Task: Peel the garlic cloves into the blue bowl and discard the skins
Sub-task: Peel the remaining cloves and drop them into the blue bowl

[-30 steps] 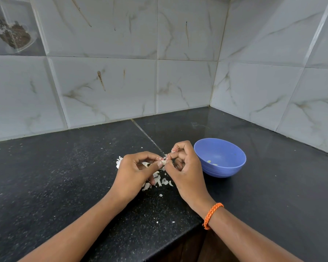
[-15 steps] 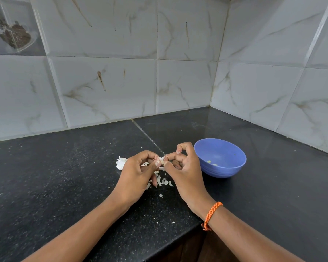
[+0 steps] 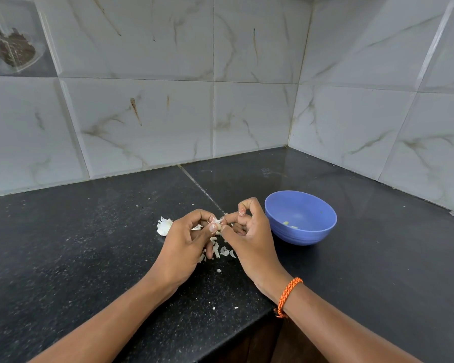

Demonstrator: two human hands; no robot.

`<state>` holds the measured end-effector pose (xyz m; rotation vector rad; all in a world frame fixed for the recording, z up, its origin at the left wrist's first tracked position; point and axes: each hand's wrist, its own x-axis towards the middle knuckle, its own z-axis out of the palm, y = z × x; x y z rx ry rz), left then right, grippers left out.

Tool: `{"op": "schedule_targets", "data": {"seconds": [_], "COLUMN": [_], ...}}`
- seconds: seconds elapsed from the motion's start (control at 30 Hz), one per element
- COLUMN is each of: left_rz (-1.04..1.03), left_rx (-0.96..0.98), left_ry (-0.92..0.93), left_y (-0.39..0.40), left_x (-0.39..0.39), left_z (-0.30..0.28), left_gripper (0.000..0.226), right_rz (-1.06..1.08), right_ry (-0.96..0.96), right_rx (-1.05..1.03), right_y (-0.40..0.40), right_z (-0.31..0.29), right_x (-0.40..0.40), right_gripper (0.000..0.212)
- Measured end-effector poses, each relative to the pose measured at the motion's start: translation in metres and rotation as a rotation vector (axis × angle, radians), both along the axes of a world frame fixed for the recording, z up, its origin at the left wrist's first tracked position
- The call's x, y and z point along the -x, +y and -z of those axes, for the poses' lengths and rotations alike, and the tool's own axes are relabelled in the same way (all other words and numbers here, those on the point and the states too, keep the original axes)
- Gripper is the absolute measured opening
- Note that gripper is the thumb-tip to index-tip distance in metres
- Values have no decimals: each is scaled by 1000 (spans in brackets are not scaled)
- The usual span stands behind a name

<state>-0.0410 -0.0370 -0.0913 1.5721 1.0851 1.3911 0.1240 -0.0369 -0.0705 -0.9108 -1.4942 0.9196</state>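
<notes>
A garlic clove (image 3: 216,226) sits pinched between both thumbs and curled fingers, above loose skins (image 3: 222,251) on the black counter (image 3: 89,244). Left hand (image 3: 186,247) and right hand (image 3: 249,239) meet knuckles-up, just left of the blue bowl (image 3: 300,218).

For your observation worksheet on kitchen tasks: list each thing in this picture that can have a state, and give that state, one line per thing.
Garlic clove: partly skinned, pinched between both hands above the counter.
Left hand: fingers curled, pinching the clove.
Right hand: fingers curled, pulling at the skin.
Blue bowl: upright, holds a few peeled pieces.
Garlic bulb: lying on the counter, partly hidden.
Skins: scattered on the counter, not discarded.
</notes>
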Motion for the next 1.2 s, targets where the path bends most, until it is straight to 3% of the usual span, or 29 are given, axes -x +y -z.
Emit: {"op": "schedule_targets", "data": {"seconds": [0.7, 0.97, 1.2], "left_rz": [38, -129, -140], "left_rx": [-17, -2, 28], "left_ry": [-30, -128, -144], "left_y": [-5, -1, -6], "left_x": [-9, -1, 0], "left_z": [-7, -8, -11], "left_gripper": [15, 10, 10], "right_rz": [-10, 150, 142], "right_ry": [-75, -130, -101], "right_rx": [-15, -88, -121], "right_y": [9, 7, 6], "right_z": [9, 3, 2], "right_x": [5, 1, -2], "right_gripper": [40, 29, 26]}}
